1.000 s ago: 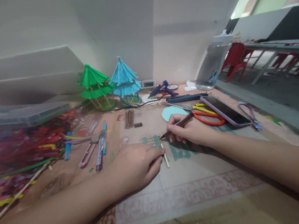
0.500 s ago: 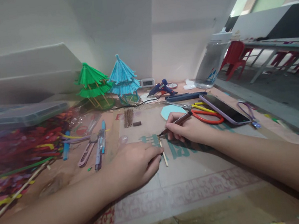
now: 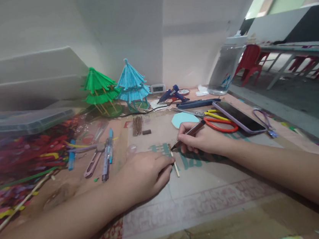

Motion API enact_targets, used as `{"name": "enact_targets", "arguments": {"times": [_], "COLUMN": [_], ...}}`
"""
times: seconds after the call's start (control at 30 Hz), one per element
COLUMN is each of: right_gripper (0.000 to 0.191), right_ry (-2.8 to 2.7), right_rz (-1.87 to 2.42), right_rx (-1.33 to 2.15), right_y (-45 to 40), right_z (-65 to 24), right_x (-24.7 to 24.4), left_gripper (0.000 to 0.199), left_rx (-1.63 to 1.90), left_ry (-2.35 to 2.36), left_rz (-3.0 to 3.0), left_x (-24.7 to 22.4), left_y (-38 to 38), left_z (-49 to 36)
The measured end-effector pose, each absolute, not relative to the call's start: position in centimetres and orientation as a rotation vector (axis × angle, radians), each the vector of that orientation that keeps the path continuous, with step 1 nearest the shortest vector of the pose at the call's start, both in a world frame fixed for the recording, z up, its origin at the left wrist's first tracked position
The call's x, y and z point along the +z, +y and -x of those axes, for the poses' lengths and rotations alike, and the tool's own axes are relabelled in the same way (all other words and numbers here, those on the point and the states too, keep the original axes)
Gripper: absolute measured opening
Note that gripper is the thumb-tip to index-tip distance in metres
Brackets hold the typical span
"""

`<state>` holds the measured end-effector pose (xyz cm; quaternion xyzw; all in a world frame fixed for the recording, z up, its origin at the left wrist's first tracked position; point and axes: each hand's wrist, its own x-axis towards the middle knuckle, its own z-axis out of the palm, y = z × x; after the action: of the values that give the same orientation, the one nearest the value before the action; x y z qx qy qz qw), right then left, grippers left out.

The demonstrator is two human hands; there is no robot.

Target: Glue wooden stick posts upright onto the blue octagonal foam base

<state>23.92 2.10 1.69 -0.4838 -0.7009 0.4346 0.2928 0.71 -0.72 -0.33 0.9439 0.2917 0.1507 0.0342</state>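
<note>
My left hand (image 3: pixel 147 174) is closed, its fingertips holding a thin pale wooden stick (image 3: pixel 177 170) down on the sheet-covered cardboard. The stick's far end is coloured brown. In my right hand (image 3: pixel 200 139) is a brown marker (image 3: pixel 192 131), gripped like a pen, its tip touching the stick near that brown end. A brown marker cap (image 3: pixel 146 132) lies beyond my left hand, beside a row of several brown sticks (image 3: pixel 137 126). Past my right hand lies a light blue octagonal piece (image 3: pixel 184 119).
Scissors (image 3: pixel 222 124), a phone (image 3: pixel 238 117) and a glue gun (image 3: pixel 172 94) lie beyond my right hand. Green (image 3: pixel 99 86) and blue (image 3: pixel 131 80) paper-roofed models stand at the back. Pens (image 3: pixel 106 156) and colourful scraps (image 3: pixel 17 162) are at left. A large clear bottle (image 3: pixel 225 68) stands back right.
The marker tip has slid a little along the stick toward me, and more of the stick's far end is brown. My left hand has stayed in place.
</note>
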Motion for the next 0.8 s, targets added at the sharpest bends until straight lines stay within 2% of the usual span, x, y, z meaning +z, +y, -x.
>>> {"name": "enact_targets", "arguments": {"times": [0.37,0.8], "right_gripper": [0.023,0.019], "right_ry": [-1.707,-1.767], "right_rz": [1.185,1.330], "right_rx": [1.134,1.081], "right_y": [2.56,2.66], "right_z": [-23.95,-23.77], "right_x": [1.18,1.26], "left_gripper": [0.032,0.036], "left_rx": [0.453,0.374], "left_ry": [0.870,0.858], "left_rz": [-2.935,-2.935], "left_x": [-0.44,-0.24], "left_y": [-0.74,-0.72], "left_z": [-0.66,-0.90]}}
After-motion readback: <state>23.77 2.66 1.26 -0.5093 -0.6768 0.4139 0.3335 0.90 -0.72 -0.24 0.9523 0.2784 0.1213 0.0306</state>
